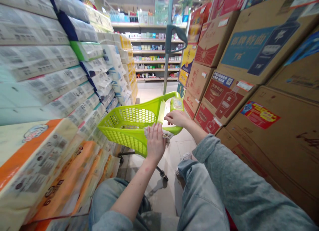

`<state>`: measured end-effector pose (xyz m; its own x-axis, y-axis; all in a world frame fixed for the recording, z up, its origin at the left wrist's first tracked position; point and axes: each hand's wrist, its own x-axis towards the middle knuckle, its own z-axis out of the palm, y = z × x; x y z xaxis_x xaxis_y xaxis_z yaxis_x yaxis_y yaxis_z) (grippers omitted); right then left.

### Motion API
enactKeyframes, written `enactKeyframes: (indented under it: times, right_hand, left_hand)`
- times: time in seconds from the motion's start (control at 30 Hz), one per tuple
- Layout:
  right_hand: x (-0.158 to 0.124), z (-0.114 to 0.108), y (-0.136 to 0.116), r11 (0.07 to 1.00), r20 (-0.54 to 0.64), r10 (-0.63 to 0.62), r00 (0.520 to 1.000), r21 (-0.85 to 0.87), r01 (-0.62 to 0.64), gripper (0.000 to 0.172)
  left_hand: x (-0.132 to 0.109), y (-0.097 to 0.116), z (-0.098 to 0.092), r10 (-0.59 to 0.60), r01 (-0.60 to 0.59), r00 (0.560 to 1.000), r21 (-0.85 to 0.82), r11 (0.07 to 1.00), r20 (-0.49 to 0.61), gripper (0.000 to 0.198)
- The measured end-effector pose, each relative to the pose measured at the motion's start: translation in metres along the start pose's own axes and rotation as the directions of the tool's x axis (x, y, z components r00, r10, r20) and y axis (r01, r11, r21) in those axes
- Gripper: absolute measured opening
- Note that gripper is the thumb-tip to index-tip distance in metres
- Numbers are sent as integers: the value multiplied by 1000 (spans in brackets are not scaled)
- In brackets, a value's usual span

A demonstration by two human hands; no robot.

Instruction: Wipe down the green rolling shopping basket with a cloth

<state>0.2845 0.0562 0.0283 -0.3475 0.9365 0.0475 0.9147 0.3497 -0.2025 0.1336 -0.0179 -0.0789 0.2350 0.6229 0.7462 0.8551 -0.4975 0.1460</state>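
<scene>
A lime-green shopping cart [132, 133] with a perforated basket stands in front of my knees. My left hand [156, 138] presses a whitish cloth [167, 134] onto the cart's near side, by the handle end. Its fingers bend over the rim, and most of the cloth is beneath them. My right hand [176, 118] lies at the cart's handle frame [171, 94], fingers curled inward; their grip is partly hidden. Just behind it, a panel with a label [177, 104] sits on the handle.
Stacked tissue packs [45, 58] rise on the left, with orange packs [64, 178] low beside my knee. Cardboard cartons [244, 55] line the right. A grey pole [169, 48] with a loop handle stands beyond the cart. Stocked shelves [154, 51] close off the aisle.
</scene>
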Motion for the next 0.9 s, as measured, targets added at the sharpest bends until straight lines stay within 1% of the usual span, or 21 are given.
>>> enactKeyframes:
  times: [0.07,0.13,0.2,0.27,0.37,0.43,0.57,0.63,0.7,0.73,0.8,0.83,0.9]
  right_hand:
    - [-1,0,0,1000,-12,-10,1000,-27,10,37]
    - [-1,0,0,998,-49,-16,999,-65,13,36]
    - [-1,0,0,996,-74,-12,997,-84,5,35]
    - [0,1,1,998,-58,-3,998,-64,-1,36]
    - [1,2,2,1000,-20,-3,1000,-11,3,37]
    - [2,3,3,1000,-21,-2,1000,13,2,39]
    - [3,4,3,1000,-21,16,1000,26,-16,37]
    - [2,3,3,1000,-24,17,1000,23,-17,36]
    - [2,2,1,1000,-23,14,1000,9,-14,36]
    - [1,2,1,1000,-19,13,1000,-3,-13,35]
    - [1,0,-1,999,0,13,1000,-36,-13,36]
    - [1,0,-2,999,13,12,1000,-52,-12,37]
    - [2,-1,-2,997,31,11,999,-75,-8,38]
  left_hand:
    - [4,12,2,55,-55,998,7,998,-3,54]
    - [9,18,4,101,-101,995,-2,995,1,53]
    - [12,18,6,124,-124,992,-24,992,7,52]
    - [13,12,9,142,-141,990,-54,989,11,50]
    - [8,-2,10,136,-135,991,-93,986,1,46]
    - [2,-15,9,97,-98,995,-110,989,-11,45]
    - [-14,-52,4,-27,25,1000,-136,990,-15,46]
    - [-20,-69,2,-114,110,993,-142,984,-18,45]
    - [-23,-79,2,-183,179,983,-143,973,-11,44]
    - [-23,-80,2,-206,202,979,-142,969,-9,43]
    - [-22,-72,3,-221,216,975,-146,965,-15,44]
    - [-21,-63,4,-213,207,977,-151,967,-25,44]
    - [-17,-42,4,-162,154,986,-159,975,-37,47]
